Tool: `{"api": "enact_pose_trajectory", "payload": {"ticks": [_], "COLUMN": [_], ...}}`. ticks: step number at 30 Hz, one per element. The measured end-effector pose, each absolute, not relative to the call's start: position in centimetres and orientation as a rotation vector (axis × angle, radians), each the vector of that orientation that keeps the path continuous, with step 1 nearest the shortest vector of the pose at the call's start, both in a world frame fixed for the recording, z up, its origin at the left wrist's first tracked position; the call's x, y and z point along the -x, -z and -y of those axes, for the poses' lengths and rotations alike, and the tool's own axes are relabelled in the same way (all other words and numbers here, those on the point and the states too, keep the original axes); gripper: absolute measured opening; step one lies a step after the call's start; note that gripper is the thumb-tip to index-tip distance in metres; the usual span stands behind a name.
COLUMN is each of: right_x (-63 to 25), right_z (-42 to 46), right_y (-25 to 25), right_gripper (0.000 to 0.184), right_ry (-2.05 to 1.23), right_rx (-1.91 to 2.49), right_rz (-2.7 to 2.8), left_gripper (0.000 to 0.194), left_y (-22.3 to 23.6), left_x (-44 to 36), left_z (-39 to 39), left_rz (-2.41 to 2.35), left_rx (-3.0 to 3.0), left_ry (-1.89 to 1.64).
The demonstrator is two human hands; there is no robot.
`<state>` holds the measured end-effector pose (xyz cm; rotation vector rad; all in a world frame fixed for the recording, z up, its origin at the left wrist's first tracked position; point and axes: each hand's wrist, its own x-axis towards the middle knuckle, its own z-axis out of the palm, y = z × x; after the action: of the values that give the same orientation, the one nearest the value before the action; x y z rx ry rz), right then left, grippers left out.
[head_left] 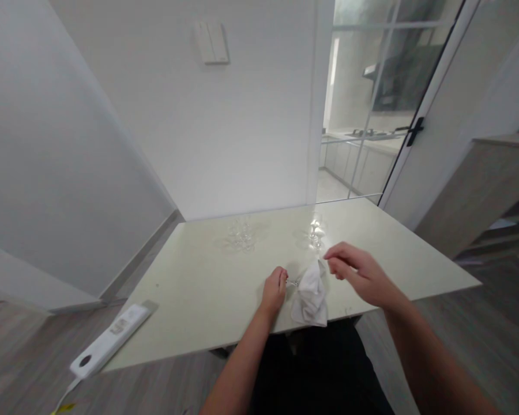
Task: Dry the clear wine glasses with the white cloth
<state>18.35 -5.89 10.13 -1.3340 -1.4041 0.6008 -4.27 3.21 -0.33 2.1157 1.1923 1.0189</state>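
Note:
My left hand [275, 288] is closed around one end of a small clear glass stem [292, 282] near the front of the table. A crumpled white cloth [311, 297] covers the other end and drapes down to the table edge. To the right of the cloth, my right hand [355, 271] is raised with its fingers curled in. Its fingertips are close to the cloth's top corner; whether they pinch anything is not clear. Beyond the cloth stand several clear glasses [316, 233]. Another group of clear glassware [242, 235] sits farther left, its outlines faint.
The pale table [199, 288] meets a white wall at the back. A white power strip [110, 340] lies at its front left corner, with a cord hanging off. Behind, to the right, is a glazed door [363, 104] with a black handle; a wooden cabinet [484, 190] stands at far right.

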Motion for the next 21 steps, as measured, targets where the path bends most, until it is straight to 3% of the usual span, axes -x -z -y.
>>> {"api": "enact_pose_trajectory", "payload": {"ticks": [3, 9, 21], "right_x": [-17.1, -15.7, -14.9], "right_z": [5.1, 4.1, 4.1], "right_y": [-7.0, -0.8, -0.9], "right_gripper": [0.018, 0.02, 0.036], "right_ry": [-0.622, -0.503, -0.683], "right_rx": [1.504, 1.588, 1.283], "right_rz": [1.678, 1.409, 1.725], "left_gripper": [0.034, 0.034, 0.038], "left_y": [0.4, 0.3, 0.2], "left_x": [4.2, 4.2, 4.2], "left_z": [-3.3, -3.3, -3.5], "left_rz": [-1.186, -1.202, -1.172], "left_rx": [-2.113, -2.081, -1.995], "left_ry": [-1.031, -1.048, -1.053]}}
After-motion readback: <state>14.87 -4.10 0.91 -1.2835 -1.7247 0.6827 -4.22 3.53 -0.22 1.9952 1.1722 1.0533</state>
